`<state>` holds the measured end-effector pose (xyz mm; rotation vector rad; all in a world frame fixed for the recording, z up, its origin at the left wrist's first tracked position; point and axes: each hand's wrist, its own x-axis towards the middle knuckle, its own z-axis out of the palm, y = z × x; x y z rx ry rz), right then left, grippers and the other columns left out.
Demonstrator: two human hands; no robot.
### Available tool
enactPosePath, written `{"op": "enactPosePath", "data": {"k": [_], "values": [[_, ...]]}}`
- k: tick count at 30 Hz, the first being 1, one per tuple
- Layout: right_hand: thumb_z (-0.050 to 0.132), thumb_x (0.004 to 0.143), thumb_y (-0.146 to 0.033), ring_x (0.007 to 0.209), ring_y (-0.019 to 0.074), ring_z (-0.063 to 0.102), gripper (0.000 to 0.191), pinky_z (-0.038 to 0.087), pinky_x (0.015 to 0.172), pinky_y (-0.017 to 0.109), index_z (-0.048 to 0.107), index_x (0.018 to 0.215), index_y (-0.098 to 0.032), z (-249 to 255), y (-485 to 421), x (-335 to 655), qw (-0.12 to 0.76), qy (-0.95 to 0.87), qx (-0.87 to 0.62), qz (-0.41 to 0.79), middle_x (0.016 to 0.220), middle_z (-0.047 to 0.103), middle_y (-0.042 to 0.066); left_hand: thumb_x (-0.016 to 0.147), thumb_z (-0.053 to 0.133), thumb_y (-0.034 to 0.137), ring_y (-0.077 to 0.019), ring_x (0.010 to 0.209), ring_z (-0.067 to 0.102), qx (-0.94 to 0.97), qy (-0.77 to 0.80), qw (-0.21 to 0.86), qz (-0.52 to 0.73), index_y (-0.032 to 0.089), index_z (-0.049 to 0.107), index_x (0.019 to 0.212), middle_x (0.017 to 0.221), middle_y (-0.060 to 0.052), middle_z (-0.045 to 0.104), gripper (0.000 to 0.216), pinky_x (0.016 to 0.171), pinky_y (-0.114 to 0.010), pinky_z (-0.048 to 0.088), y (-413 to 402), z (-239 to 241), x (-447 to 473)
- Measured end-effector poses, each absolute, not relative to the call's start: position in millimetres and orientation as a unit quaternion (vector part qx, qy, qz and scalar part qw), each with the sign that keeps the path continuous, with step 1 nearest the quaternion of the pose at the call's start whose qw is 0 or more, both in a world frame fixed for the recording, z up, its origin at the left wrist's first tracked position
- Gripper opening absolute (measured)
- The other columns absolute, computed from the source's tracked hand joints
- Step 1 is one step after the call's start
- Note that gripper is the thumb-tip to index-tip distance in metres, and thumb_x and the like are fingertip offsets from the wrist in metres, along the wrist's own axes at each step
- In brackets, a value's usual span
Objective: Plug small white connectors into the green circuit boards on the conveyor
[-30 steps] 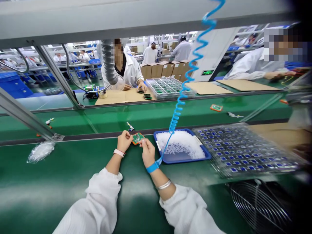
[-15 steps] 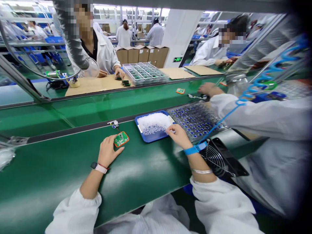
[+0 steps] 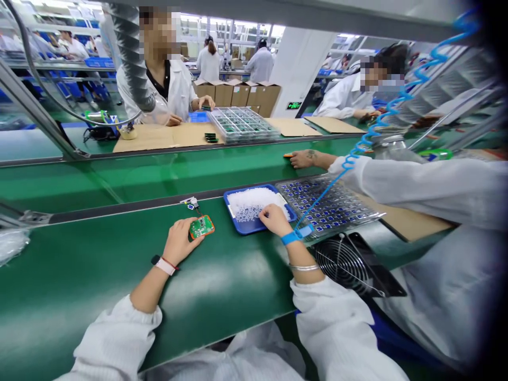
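My left hand (image 3: 181, 241) grips a green circuit board (image 3: 202, 226) with an orange rim, fingers at its left edge and thumb along the bottom. A small white connector (image 3: 193, 203) on a short dark wire lies just beyond the board. My right hand (image 3: 275, 219) is over the near right part of a blue tray (image 3: 246, 230), thumb and fingertips pinched together. Whatever is between those fingertips is too small to make out. Small white plastic pieces (image 3: 254, 200) are heaped in the tray. A blue wrist strap (image 3: 291, 237) with a coiled cord circles my right wrist.
Right of the tray lies a clear blister tray (image 3: 317, 203) of blue-marked parts, with a black fan (image 3: 345, 262) nearer me. A co-worker's hand (image 3: 304, 158) reaches over the green belt (image 3: 170, 172) from the right. The coiled blue cord (image 3: 367, 140) crosses above the blister tray.
My right hand has moved left, further over the tray, still pinched. The co-worker's hand has come left and taken the orange-rimmed board on the belt. My left hand keeps its board.
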<state>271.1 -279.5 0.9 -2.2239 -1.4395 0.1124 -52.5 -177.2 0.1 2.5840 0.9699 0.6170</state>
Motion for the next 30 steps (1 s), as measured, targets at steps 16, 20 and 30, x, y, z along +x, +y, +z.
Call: {"op": "enactPosePath", "data": {"k": [16, 20, 30], "values": [[0.054, 0.070, -0.016, 0.072, 0.0195, 0.049, 0.021, 0.040, 0.077, 0.035, 0.049, 0.050, -0.021, 24.8, -279.1, 252.8, 0.353, -0.576, -0.735, 0.053, 0.068, 0.054, 0.008, 0.073, 0.067, 0.041, -0.0286, 0.111, 0.049, 0.904, 0.298, 0.203, 0.230, 0.021, 0.052, 0.117, 0.116, -0.009, 0.059, 0.051, 0.094, -0.043, 0.039, -176.4, 2.0, -56.8], [0.049, 0.078, -0.022, 0.089, 0.0204, 0.054, 0.014, 0.043, 0.085, 0.036, 0.056, 0.065, -0.022, 29.2, -264.5, 203.0, 0.408, -0.624, -0.661, 0.080, 0.087, 0.058, 0.007, 0.068, 0.071, 0.042, -0.0279, 0.110, 0.048, 0.916, 0.243, 0.237, 0.213, 0.021, 0.056, 0.114, 0.112, -0.009, 0.059, 0.052, 0.095, -0.042, 0.039, -173.3, 6.9, -60.4], [0.051, 0.078, -0.021, 0.093, 0.0188, 0.053, 0.012, 0.042, 0.087, 0.037, 0.057, 0.068, -0.020, 1.9, -228.3, 130.1, 0.504, -0.628, -0.546, 0.231, 0.089, 0.054, 0.005, 0.085, 0.053, 0.027, -0.0185, 0.083, 0.058, 0.846, 0.306, 0.323, 0.292, 0.020, 0.065, 0.078, 0.084, -0.003, 0.068, 0.015, 0.081, -0.032, 0.042, -175.8, 9.0, -27.0]]}}
